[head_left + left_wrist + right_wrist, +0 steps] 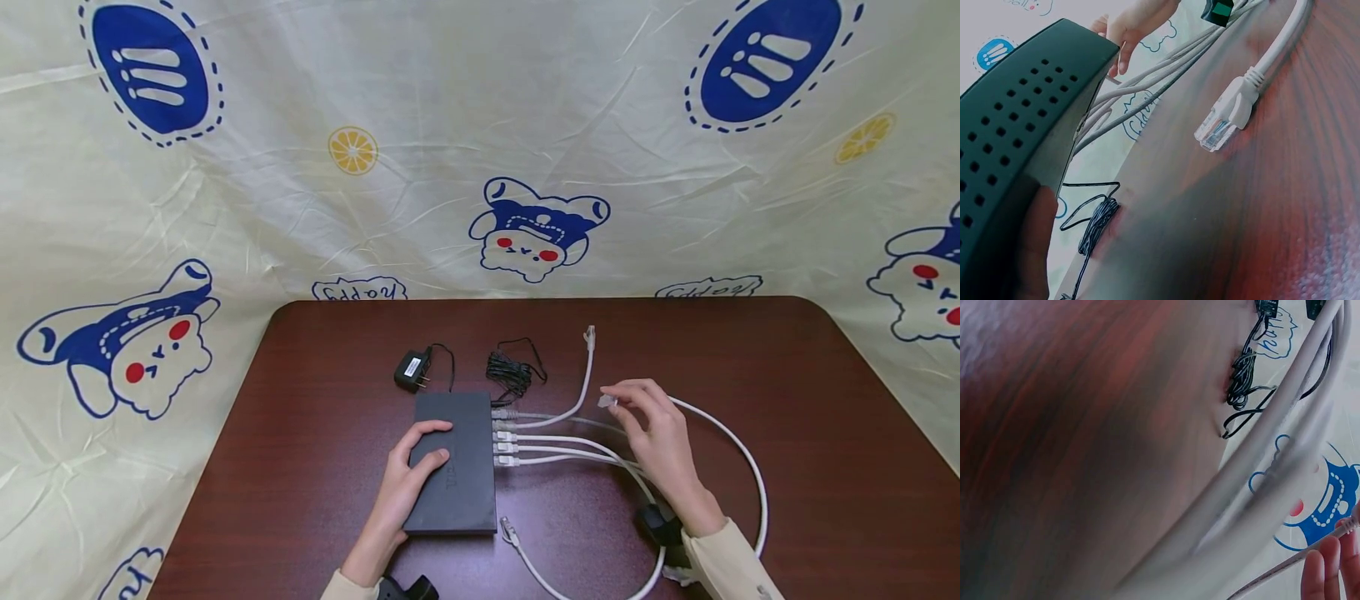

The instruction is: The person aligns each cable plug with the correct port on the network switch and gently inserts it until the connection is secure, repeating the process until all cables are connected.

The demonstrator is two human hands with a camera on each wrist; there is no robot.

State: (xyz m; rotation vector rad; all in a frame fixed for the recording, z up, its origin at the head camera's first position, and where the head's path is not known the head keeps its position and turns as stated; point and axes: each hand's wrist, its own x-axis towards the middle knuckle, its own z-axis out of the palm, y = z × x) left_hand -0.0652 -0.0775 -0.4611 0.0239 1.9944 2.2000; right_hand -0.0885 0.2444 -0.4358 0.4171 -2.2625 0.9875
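Observation:
A flat black network switch (453, 492) lies on the table, its vent-holed side facing the left wrist view. My left hand (408, 475) grips it from the left, with thumb and a finger over its top. Several white network cables (555, 450) run from the ports on its right side. To the right of these, my right hand (663, 433) pinches a clear cable plug (607, 402) between thumb and fingertips, apart from the switch. In the right wrist view, the fingers (1330, 559) hold that cable's end at the lower right edge, partly cut off.
A loose white plug (508, 529) lies near the switch's front right corner; another cable end (590, 335) points toward the back. Behind the switch are a black power adapter (412, 370) and a bundled black cord (512, 372). The brown table (315, 450) meets a printed cloth (420, 225).

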